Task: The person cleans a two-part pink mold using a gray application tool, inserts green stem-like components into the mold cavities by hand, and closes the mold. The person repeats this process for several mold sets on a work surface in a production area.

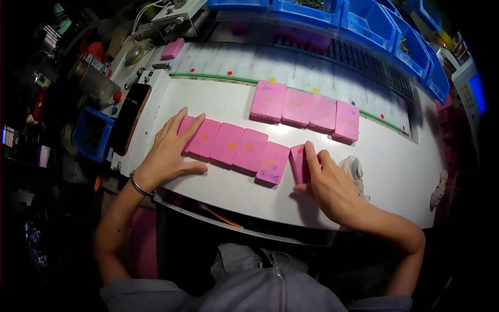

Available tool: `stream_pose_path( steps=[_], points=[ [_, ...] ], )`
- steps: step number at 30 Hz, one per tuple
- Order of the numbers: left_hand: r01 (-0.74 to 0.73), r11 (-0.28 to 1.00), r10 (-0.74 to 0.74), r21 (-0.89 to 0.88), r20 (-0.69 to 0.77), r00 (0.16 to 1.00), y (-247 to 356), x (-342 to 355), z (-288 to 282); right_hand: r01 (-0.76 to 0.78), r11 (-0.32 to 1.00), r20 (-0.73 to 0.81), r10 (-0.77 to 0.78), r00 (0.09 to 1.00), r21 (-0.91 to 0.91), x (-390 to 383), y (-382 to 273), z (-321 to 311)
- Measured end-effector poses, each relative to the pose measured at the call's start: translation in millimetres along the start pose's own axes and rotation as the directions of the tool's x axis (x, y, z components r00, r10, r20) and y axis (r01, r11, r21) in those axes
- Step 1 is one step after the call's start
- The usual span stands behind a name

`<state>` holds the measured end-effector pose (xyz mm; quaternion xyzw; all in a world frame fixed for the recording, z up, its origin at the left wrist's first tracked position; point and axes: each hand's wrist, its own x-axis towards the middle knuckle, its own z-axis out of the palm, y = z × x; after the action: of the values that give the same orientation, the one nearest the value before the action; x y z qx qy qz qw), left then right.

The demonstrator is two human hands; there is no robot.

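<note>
A row of several pink blocks point(226, 144) lies on the white tabletop, their sides touching or nearly so, with yellow marks on top. My left hand point(169, 151) rests with spread fingers over the row's left end, its thumb apart at the near side. Just past the row's right end, my right hand point(332, 187) grips a separate pink block point(298, 162) between thumb and fingers. That block stands slightly tilted and is partly covered by the hand. Farther back sits a second row of pink blocks point(297, 106), some with handwritten marks.
Blue bins point(364, 23) holding small parts line the far right. A slatted white conveyor point(223, 60) with a green edge strip runs behind the blocks. Beside my right hand lies a bundled pale cable point(354, 169). At the left are a dark phone-like slab point(132, 119) and a blue tray point(93, 134).
</note>
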<state>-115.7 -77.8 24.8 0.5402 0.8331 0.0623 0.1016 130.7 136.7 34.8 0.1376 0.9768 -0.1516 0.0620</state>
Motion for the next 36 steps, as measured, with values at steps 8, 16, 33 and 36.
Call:
stream_pose_path(
  steps=[8, 16, 33, 36],
  points=[
    [-0.093, 0.995, 0.097, 0.033, -0.172, 0.98, 0, 7, 11, 0.095, 0.973, -0.267, -0.151, 0.952, -0.21, 1, -13, 17],
    [-0.175, 0.983, 0.182, 0.054, -0.187, 0.965, 16, 7, 18, 0.086, 0.996, -0.034, -0.086, 0.996, -0.003, 12, -6, 16],
    [-0.114, 0.976, 0.062, -0.187, -0.264, 0.963, 67, -1, 46, 0.002, 0.984, -0.04, 0.005, 0.999, 0.176, -10, 21, 7],
    [-0.081, 0.971, 0.003, -0.227, -0.328, 0.945, 64, 0, 47, 0.012, 0.978, -0.048, -0.002, 0.999, 0.208, -15, 24, -2]
  ],
)
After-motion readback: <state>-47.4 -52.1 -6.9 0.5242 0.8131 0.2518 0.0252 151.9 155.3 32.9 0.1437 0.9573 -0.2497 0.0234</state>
